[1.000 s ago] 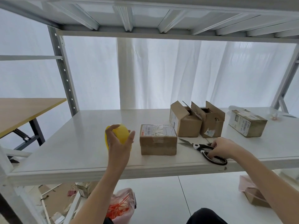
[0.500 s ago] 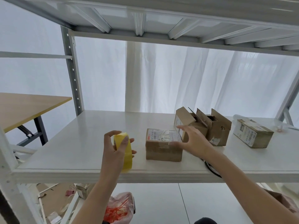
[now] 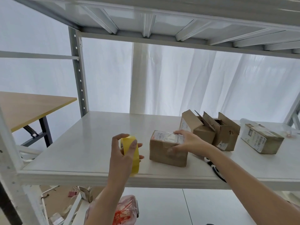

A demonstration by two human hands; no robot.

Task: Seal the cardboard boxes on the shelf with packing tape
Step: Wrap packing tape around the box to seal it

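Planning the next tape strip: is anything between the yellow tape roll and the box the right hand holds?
Nothing visible. Only bare shelf separates the tape roll in the left hand from the box the right hand grips. Scissors lie right of the box, outside that gap.

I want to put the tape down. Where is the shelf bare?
Bare: the shelf from its left post to the tape roll. Crowded: right of the box the right hand holds, with open boxes, scissors, another box.

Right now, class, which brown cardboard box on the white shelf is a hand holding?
The closed, white-labelled brown cardboard box nearest the front edge: the right hand grips it. The open-flapped boxes and far-right box sit untouched.
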